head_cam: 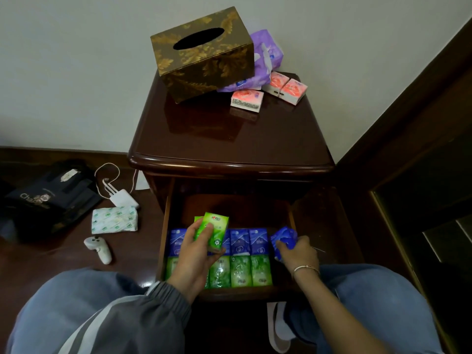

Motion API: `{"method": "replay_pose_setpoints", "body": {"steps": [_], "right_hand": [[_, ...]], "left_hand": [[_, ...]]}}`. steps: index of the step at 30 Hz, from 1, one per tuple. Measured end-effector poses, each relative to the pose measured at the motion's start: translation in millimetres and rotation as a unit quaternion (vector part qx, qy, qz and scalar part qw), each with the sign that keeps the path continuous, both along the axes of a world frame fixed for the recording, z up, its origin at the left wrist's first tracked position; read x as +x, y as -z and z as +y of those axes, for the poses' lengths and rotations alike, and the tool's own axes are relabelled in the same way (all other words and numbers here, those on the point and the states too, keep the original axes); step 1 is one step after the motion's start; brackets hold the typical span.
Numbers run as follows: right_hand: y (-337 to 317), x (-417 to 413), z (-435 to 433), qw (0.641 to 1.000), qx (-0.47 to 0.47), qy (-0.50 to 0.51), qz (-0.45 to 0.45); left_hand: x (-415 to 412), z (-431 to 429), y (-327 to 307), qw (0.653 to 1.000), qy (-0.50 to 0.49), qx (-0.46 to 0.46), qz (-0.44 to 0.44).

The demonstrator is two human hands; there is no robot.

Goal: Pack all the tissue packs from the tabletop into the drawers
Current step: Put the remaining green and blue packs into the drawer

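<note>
The open drawer [163,226] of the dark wooden nightstand holds a back row of blue tissue packs [249,241] and a front row of green tissue packs [250,270]. My left hand [196,254] hovers over the drawer's left part, shut on two green tissue packs [213,232] held upright. At the drawer's right edge my right hand [297,252] grips a crumpled blue tissue pack [283,238]. On the tabletop [229,134], at the back, lie three pink tissue packs [246,97] [277,81] [295,91] and purple packs [265,54].
A brown-gold tissue box [201,54] stands at the tabletop's back left. On the floor to the left lie a white-green tissue bag [115,219], a white controller [98,249], a charger with cable [122,198] and dark bags [46,198]. Dark furniture [421,175] stands to the right.
</note>
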State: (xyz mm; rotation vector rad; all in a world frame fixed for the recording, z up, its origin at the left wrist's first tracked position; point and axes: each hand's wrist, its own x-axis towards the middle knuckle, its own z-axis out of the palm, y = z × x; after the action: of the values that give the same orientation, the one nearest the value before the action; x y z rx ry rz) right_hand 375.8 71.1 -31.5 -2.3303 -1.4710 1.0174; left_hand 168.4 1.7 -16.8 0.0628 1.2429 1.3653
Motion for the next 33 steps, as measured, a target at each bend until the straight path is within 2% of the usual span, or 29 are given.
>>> {"method": "replay_pose_setpoints", "body": {"steps": [3, 7, 15, 19, 27, 33], "right_hand": [[17, -17, 6, 0.998, 0.006, -0.021, -0.053], [34, -26, 6, 0.998, 0.025, -0.009, -0.058], [50, -21, 4, 0.995, 0.017, -0.072, -0.068], [55, -17, 13, 0.979, 0.015, -0.137, -0.151], [58, -13, 17, 0.964, 0.016, -0.172, -0.201], [57, -19, 19, 0.932, -0.009, -0.234, -0.277]], "left_hand": [[1, -2, -4, 1.0, 0.008, 0.003, -0.01], [-2, -3, -5, 1.0, 0.014, -0.003, -0.012], [2, -4, -2, 0.999, 0.024, -0.009, -0.02], [2, -3, -1, 0.999, 0.033, -0.008, -0.022], [4, -4, 6, 0.999, 0.035, -0.023, -0.022], [8, -2, 8, 0.999, 0.037, -0.03, -0.007]]}}
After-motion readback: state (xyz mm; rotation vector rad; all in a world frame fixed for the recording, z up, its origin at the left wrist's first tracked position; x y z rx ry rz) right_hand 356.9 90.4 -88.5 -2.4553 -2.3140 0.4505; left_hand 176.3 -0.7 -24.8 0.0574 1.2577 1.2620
